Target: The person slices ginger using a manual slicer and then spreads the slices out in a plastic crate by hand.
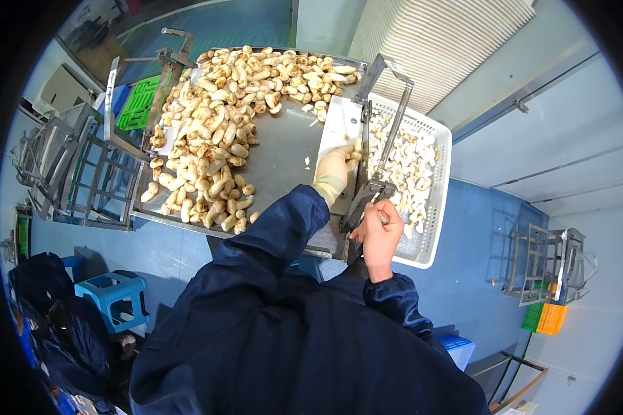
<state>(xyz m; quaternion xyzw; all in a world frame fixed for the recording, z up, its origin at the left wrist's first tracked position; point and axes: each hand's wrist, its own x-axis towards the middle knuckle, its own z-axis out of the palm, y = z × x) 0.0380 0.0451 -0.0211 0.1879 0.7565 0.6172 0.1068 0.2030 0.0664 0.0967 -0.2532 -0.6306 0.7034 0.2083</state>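
A steel-framed hand cutter (367,149) stands at the right side of the metal table, with a white board (342,119) on its left. My left hand (333,169), in a pale glove, is closed on a mushroom (354,153) against the cutter's left side; its fingers partly hide it. My bare right hand (381,238) is closed at the cutter's near end, apparently round its handle, which the fingers mostly cover. Whole pale mushrooms with brownish ends (214,124) are heaped along the table's far and left sides. Cut white pieces (412,162) lie in a white perforated basket (437,207) right of the cutter.
A second cutter (163,90) is mounted at the table's left edge, beside a green crate (138,104). Stacked white ridged trays (436,41) rise at the far right. Blue stool (114,301) and dark bags stand at left; metal racks (547,263) are at right.
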